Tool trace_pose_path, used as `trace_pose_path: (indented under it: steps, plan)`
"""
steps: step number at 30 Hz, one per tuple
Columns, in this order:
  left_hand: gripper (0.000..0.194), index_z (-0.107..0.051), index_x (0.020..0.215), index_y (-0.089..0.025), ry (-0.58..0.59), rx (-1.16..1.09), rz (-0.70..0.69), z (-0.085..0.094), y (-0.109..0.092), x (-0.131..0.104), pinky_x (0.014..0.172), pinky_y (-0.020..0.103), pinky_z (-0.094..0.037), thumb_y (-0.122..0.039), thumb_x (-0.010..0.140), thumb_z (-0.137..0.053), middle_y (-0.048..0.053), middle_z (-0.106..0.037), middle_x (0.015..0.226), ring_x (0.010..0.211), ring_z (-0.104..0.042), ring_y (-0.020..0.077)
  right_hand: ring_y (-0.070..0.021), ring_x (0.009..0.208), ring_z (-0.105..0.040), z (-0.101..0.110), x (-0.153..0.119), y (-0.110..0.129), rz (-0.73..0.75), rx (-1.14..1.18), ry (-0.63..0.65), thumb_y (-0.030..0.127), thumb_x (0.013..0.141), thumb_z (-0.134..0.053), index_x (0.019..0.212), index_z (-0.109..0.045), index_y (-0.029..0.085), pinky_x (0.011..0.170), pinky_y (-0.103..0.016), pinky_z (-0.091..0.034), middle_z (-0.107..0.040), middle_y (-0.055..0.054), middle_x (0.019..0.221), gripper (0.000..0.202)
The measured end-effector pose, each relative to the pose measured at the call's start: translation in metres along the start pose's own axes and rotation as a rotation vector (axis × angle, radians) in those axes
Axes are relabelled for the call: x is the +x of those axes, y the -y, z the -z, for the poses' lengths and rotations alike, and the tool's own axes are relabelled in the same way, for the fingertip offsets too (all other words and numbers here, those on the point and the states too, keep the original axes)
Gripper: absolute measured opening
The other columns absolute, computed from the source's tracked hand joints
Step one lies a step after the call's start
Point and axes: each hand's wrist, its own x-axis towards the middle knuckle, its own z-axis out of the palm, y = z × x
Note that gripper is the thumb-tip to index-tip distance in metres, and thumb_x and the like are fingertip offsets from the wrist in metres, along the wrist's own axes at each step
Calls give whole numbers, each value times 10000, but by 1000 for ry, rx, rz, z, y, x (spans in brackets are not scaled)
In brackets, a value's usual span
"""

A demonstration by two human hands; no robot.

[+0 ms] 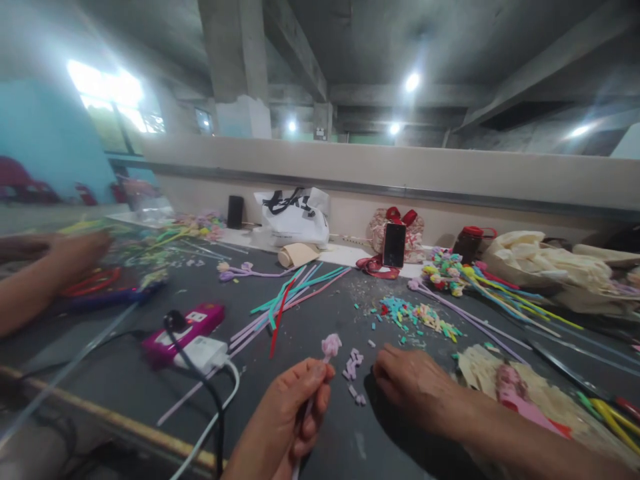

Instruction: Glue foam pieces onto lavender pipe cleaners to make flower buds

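Note:
My left hand (303, 407) is closed around a thin lilac stem, pinched between thumb and forefinger. At the stem's tip sits a small pale-pink flower head (331, 345), upright and just above the fingers. My right hand (413, 380) is low over the dark table, palm down with its fingers curled together. Whatever its fingertips hold, if anything, is hidden. Between the two hands lie several short lilac pieces (354, 363), loose on the table. Beyond my right hand is a scatter of small turquoise pieces (400, 310) mixed with cream and red ones.
Another person's hand (83, 253) is at the far left. A magenta power strip (185, 330) with a white charger (203, 353) and cables lies left. Coloured stems (287, 300) lie mid-table. A phone (394, 245) stands behind. Scissors (575, 373) and pink-handled pliers (533, 407) lie right.

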Motion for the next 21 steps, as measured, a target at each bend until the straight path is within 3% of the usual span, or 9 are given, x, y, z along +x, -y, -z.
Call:
trace_pose_path:
  steps: [6, 10, 14, 21]
  plan:
    - [229, -559, 683, -145, -22, -41, -11, 1, 0, 12, 315, 96, -111, -363, 630, -605, -70, -424, 468, 332, -258, -16, -107, 693, -579, 9, 19, -7, 68, 74, 17, 121, 752, -461, 791, -607, 214, 598, -174, -365, -619, 4, 803, 177]
    - [251, -565, 689, -151, -51, -54, -21, 1, 1, 15, 309, 97, -143, -376, 601, -630, -72, -421, 463, 329, -264, -10, -135, 728, -590, 8, 51, -5, 53, 56, -8, 206, 820, -400, 825, -626, 198, 624, -197, -372, -643, -22, 773, 226]
    - [302, -565, 683, -162, -31, -50, 13, 4, 3, 17, 304, 100, -171, -420, 558, -658, -72, -425, 443, 322, -261, -6, -186, 715, -600, 0, 75, 4, 17, -5, -28, 258, 802, -421, 811, -627, 165, 579, -238, -372, -649, -74, 790, 226]
    - [303, -559, 668, -168, 28, -17, 47, 11, 3, 20, 287, 109, -155, -431, 556, -659, -70, -436, 425, 301, -261, -2, -203, 645, -595, -3, 85, 12, 71, -30, -17, 194, 763, -435, 773, -595, 130, 517, -248, -345, -646, -113, 767, 172]
